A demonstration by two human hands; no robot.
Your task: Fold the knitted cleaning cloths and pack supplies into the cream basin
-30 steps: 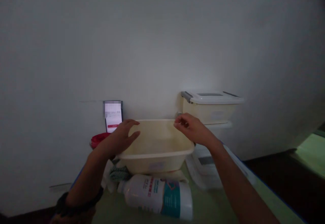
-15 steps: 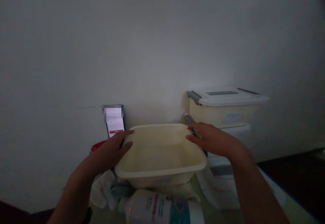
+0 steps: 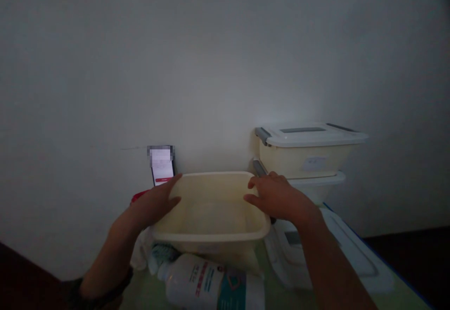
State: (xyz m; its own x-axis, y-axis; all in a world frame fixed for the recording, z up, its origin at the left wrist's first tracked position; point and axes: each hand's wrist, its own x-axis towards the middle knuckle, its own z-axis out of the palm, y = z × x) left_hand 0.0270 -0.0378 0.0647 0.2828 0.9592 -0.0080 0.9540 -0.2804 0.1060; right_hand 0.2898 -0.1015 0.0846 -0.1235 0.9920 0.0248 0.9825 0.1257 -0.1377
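A cream plastic tub (image 3: 211, 235) stands open on the table in front of me. My left hand (image 3: 154, 204) lies on its left rim, fingers curled over the edge. My right hand (image 3: 277, 197) grips the right rim the same way. The tub looks empty inside. A white bottle (image 3: 214, 286) with a teal and red label lies on its side just in front of the tub.
Two lidded cream boxes (image 3: 309, 155) are stacked against the wall at the right, with a flat white lid (image 3: 351, 258) before them. A phone (image 3: 162, 169) with a lit screen leans on the wall. Something red (image 3: 138, 196) and a crumpled cloth (image 3: 158, 256) sit left of the tub.
Both hands came down from above the tub and closed on its two rims. The view shifted slightly, and the tub sits a little more to the left.
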